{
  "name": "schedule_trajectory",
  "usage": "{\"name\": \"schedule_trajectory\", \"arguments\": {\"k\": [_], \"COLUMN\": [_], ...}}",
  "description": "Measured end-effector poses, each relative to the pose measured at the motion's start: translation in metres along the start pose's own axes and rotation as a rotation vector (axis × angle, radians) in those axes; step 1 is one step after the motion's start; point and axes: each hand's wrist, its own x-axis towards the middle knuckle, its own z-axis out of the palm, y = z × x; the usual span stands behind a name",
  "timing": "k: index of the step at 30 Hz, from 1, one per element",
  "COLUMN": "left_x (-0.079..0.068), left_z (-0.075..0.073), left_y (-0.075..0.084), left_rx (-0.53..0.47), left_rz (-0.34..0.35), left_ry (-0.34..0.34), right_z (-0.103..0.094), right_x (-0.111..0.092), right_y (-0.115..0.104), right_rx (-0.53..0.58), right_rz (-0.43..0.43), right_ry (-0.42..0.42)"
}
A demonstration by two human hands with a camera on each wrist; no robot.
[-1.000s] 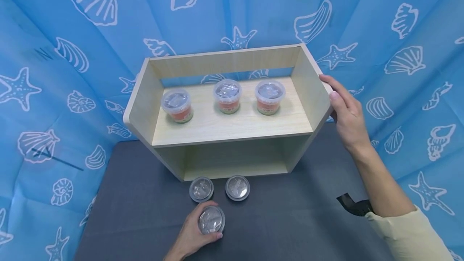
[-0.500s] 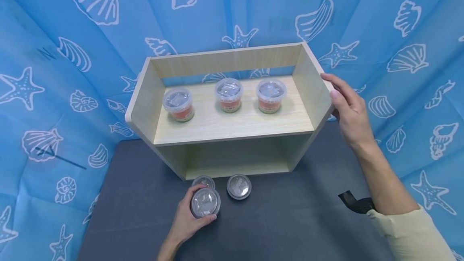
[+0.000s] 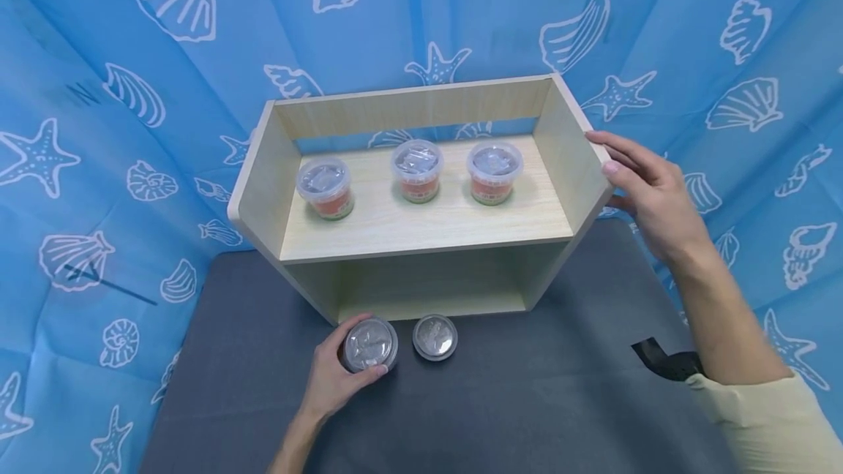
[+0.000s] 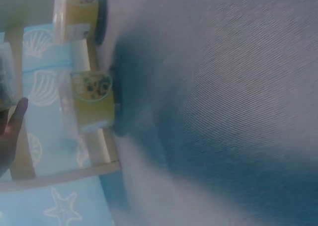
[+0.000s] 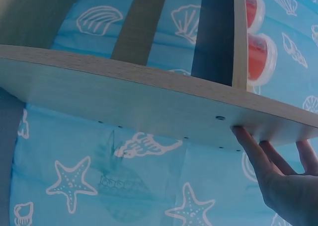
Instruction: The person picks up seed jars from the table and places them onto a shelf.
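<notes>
My left hand [image 3: 332,371] grips a clear-lidded tub [image 3: 371,344] from its side, thumb in front. It hangs in front of the shelf unit, over another tub that it hides in the head view. In the left wrist view, that yellow-filled tub [image 4: 92,99] stands on the table below the held tub [image 4: 6,79]. Another lidded tub [image 3: 435,337] stands just right of the hand. My right hand [image 3: 661,200] touches the right side panel of the wooden shelf unit [image 3: 573,159]. In the right wrist view, its fairly straight fingers [image 5: 256,151] press the panel's outer face.
On the upper shelf [image 3: 421,236] stand three red-filled tubs: a left one [image 3: 325,189], a middle one [image 3: 418,170] and a right one [image 3: 494,172]. A dark cloth covers the table [image 3: 514,401]. A blue shell-print curtain [image 3: 421,13] hangs behind.
My left hand has lifted its tub and carried it toward the shelf unit, over the left tub on the table. My right forearm has swung slightly outward, fingertips still at the side panel.
</notes>
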Motion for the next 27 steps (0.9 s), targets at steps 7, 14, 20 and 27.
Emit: {"name": "schedule_trajectory", "arguments": {"k": [7,14,20,27], "left_x": [0.015,0.028,0.040,0.052], "left_z": [-0.006,-0.008,-0.012,-0.011], "left_y": [0.012,0.007,-0.001,-0.041], "left_rx": [0.027,0.012,0.046,0.047], "left_rz": [-0.007,-0.062,-0.024,-0.071], "left_ry": [0.024,0.051,0.062,0.098], "right_z": [-0.005,-0.005,-0.003,-0.002], "right_x": [-0.001,-0.002,-0.001,0.000], "right_y": [-0.004,-0.006,-0.005,-0.005], "right_rx": [-0.050,-0.108,-0.037,-0.050], "right_rz": [0.030,0.023,0.022,0.009], "right_ry": [-0.024,-0.028,-0.032,-0.026]}}
